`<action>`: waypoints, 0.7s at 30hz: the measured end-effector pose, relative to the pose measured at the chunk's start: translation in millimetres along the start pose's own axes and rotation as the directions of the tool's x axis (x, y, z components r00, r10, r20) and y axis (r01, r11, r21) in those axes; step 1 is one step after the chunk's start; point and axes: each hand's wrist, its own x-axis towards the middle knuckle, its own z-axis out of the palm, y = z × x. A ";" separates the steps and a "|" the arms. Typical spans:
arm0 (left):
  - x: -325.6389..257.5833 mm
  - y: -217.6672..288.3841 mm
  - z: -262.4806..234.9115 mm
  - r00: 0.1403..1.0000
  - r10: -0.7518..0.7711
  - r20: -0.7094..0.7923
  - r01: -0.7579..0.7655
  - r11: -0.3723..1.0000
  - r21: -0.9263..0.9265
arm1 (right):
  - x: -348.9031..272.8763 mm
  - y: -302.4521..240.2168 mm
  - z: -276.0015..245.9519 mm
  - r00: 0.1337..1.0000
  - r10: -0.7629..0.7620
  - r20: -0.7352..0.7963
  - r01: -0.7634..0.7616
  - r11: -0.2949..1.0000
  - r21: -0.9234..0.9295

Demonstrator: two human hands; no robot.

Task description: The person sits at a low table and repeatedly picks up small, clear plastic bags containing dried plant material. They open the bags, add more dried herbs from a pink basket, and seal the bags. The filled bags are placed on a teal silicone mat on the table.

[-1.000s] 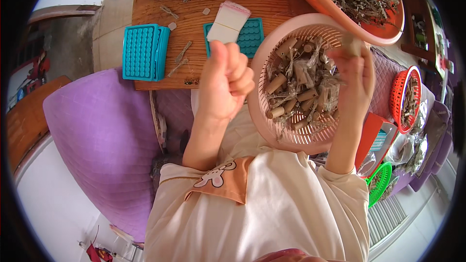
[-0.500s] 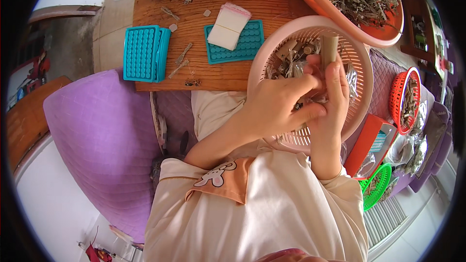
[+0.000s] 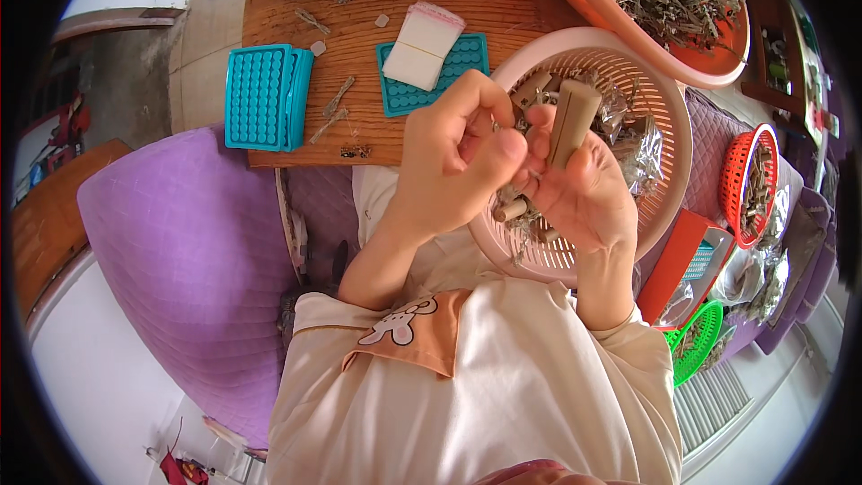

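Note:
My right hand (image 3: 593, 193), palm up over the pink slotted basket (image 3: 678, 171), holds a brown tube (image 3: 575, 124) between thumb and fingers. The tube is tilted, with a dark line along its side. To its left, my left hand (image 3: 462, 157) is closed in a pinch, thumb against the curled fingers; whatever lies between them is too small to make out. Below both hands, the basket holds more brown tubes (image 3: 512, 209), dried stems and clear plastic wrappers (image 3: 639, 157). My hands hide part of these contents.
On the wooden table (image 3: 359, 144) are stacked teal moulded trays (image 3: 260, 94), another teal tray (image 3: 467, 58) under banded white bags (image 3: 424, 45), and loose dried stems. An orange basin (image 3: 664, 72) of dried plants stands behind the basket. Red (image 3: 736, 184) and green baskets (image 3: 709, 341) sit right.
My left hand has drawn away to the left from my right hand. My right hand has moved slightly left and turned palm up, tilting the brown tube.

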 end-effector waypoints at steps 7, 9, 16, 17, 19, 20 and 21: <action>-3.8 24.6 1.9 0.948 0.305 0.085 -0.307 0.818 0.487 | -7.9 1.9 19.5 0.979 -0.172 0.109 0.199 0.685 -0.701; -4.6 29.8 -3.4 0.867 0.448 0.218 -0.479 0.627 0.614 | -13.7 -1.9 22.7 0.954 -0.249 0.167 0.244 0.322 -0.915; -12.2 29.1 -4.0 0.790 0.563 0.243 -0.566 0.517 0.642 | -15.6 10.6 35.1 0.833 -0.409 0.373 0.412 0.008 -0.911; -12.4 27.6 -3.3 0.771 0.589 0.241 -0.584 0.504 0.637 | -16.0 12.8 35.8 0.813 -0.428 0.395 0.424 -0.029 -0.905; -12.4 24.2 -2.3 0.732 0.640 0.234 -0.618 0.477 0.625 | -17.0 17.0 36.1 0.771 -0.462 0.438 0.442 -0.107 -0.890; -13.2 23.5 -2.2 0.743 0.630 0.227 -0.609 0.495 0.619 | -17.5 18.8 35.3 0.763 -0.465 0.448 0.437 -0.139 -0.889; -14.2 23.0 -2.1 0.754 0.619 0.221 -0.601 0.513 0.613 | -18.1 20.8 33.9 0.756 -0.469 0.457 0.430 -0.172 -0.886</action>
